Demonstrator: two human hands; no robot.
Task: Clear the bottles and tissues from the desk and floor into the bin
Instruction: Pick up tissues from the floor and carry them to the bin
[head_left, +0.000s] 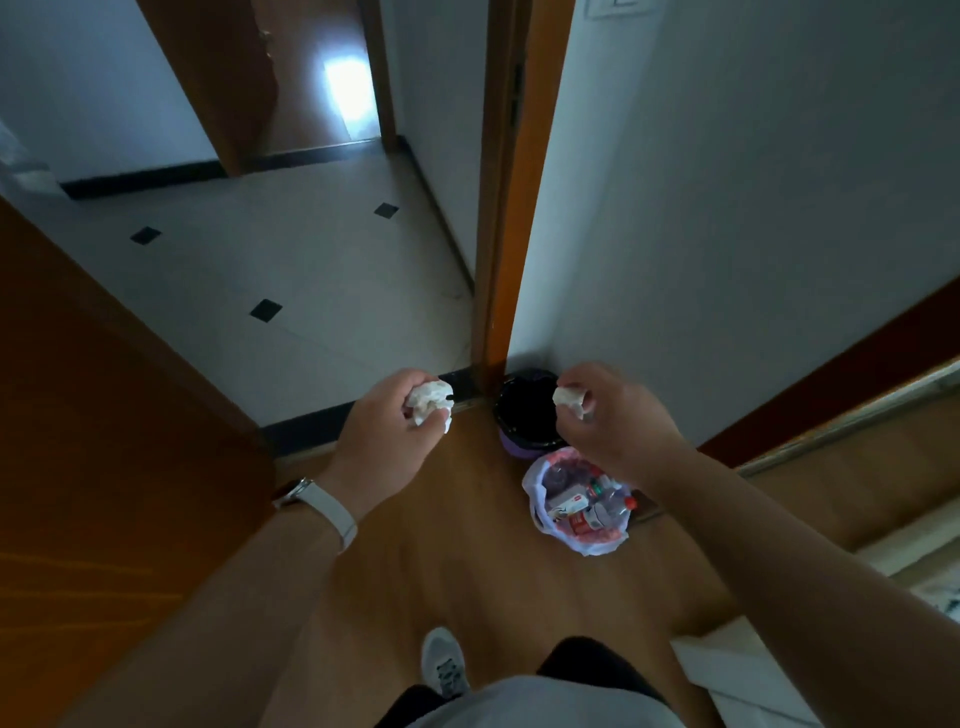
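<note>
My left hand (387, 426) is shut on a crumpled white tissue (428, 399), held left of the bin. My right hand (613, 415) grips a second crumpled tissue (570, 399) over the bin's right rim. The bin (524, 415) is purple with a black liner and stands on the wooden floor in the corner by the door frame. Just in front of it sits a pale plastic bag (537, 488) stuffed with bottles and cartons; my right wrist covers its upper right part.
An orange-brown door (104, 467) stands open at the left. The door frame (498, 234) rises behind the bin, with a tiled hallway (291, 270) beyond. A white wall is on the right, a bed edge (883, 561) at lower right. My shoe (444, 662) is below.
</note>
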